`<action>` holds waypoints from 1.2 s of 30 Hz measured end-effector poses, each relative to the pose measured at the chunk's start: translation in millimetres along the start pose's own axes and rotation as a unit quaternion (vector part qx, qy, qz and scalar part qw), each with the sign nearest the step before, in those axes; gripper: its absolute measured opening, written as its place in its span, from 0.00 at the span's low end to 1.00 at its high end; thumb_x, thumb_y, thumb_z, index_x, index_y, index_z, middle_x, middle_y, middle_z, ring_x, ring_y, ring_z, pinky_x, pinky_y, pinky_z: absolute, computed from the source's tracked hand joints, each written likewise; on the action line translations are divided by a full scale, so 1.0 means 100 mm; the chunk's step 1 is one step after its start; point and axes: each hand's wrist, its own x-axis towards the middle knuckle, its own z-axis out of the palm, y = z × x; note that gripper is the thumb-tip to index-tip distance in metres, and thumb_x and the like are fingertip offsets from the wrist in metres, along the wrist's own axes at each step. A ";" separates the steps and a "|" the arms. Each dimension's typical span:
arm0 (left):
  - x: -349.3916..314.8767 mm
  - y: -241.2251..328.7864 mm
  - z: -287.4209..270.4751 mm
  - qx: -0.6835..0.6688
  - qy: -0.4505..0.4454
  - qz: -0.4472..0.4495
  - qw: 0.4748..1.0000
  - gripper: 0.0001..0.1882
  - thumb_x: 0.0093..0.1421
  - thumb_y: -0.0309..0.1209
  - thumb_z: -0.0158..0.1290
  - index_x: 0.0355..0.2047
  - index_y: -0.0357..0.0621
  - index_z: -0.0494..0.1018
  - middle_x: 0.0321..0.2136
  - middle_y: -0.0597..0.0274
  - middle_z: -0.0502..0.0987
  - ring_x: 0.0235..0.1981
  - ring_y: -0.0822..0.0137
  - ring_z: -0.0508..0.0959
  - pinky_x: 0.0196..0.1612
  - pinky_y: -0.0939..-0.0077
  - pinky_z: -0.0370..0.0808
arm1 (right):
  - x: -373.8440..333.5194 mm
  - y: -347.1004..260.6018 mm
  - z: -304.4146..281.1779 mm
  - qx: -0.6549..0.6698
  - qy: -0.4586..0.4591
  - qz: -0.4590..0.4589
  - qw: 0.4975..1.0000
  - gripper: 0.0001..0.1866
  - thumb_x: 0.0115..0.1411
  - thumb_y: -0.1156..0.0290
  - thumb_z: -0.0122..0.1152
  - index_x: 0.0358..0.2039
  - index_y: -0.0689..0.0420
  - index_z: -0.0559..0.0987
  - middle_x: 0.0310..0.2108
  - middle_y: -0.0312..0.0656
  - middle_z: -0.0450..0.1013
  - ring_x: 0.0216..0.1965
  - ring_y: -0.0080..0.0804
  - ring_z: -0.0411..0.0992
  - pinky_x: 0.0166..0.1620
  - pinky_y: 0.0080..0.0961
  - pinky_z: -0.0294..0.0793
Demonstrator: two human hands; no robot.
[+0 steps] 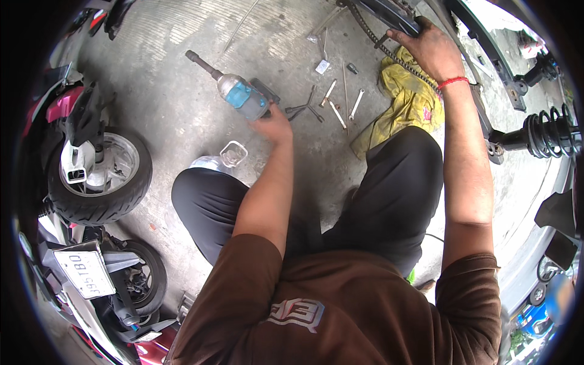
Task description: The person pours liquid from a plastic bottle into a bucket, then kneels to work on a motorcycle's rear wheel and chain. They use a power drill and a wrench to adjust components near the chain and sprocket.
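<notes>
My left hand [273, 126] is wrapped round the handle of a teal and grey impact wrench [240, 96]. A long dark socket on its nose points to the upper left, above the concrete floor. At the upper right, my right hand [435, 52] grips the end of a long black motorcycle part [389, 13], thumb on the near side and fingers over the far side. A drive chain [365, 25] hangs along that part and passes under my wrist. Below it lies a crumpled yellow cloth [398, 100].
Between my hands, a three-armed wrench [309, 108], a spanner [358, 104] and a dark socket [352, 68] lie on the floor. A clear plastic container [233, 153] stands by my left knee. Motorcycle wheels [100, 176] are at left; a coil-spring shock absorber [550, 131] is at right.
</notes>
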 end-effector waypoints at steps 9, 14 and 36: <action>-0.93 -0.11 0.40 0.150 -0.313 0.159 0.924 0.12 0.59 0.32 0.57 0.39 0.40 0.72 0.39 0.48 0.75 0.44 0.46 0.75 0.48 0.53 0.72 | 0.02 -0.01 -0.01 -0.010 -0.006 0.004 1.000 0.47 0.56 0.28 0.53 0.58 0.60 0.74 0.44 0.57 0.78 0.49 0.49 0.77 0.53 0.38 0.75; -0.74 0.03 0.73 0.254 -0.451 0.134 0.845 0.14 0.60 0.35 0.56 0.44 0.42 0.74 0.47 0.45 0.75 0.51 0.44 0.74 0.51 0.54 0.73 | 0.00 -0.06 -0.06 -0.026 -0.005 -0.017 1.000 0.47 0.56 0.29 0.54 0.55 0.62 0.75 0.39 0.59 0.78 0.45 0.52 0.78 0.50 0.40 0.76; 0.43 2.53 0.55 -0.409 -0.416 -0.166 0.795 0.11 0.65 0.29 0.53 0.46 0.38 0.72 0.37 0.53 0.78 0.38 0.62 0.81 0.44 0.69 0.79 | -0.05 -0.24 -0.30 0.041 -0.063 0.045 0.996 0.34 0.60 0.40 0.57 0.50 0.61 0.76 0.43 0.59 0.78 0.48 0.52 0.76 0.51 0.42 0.74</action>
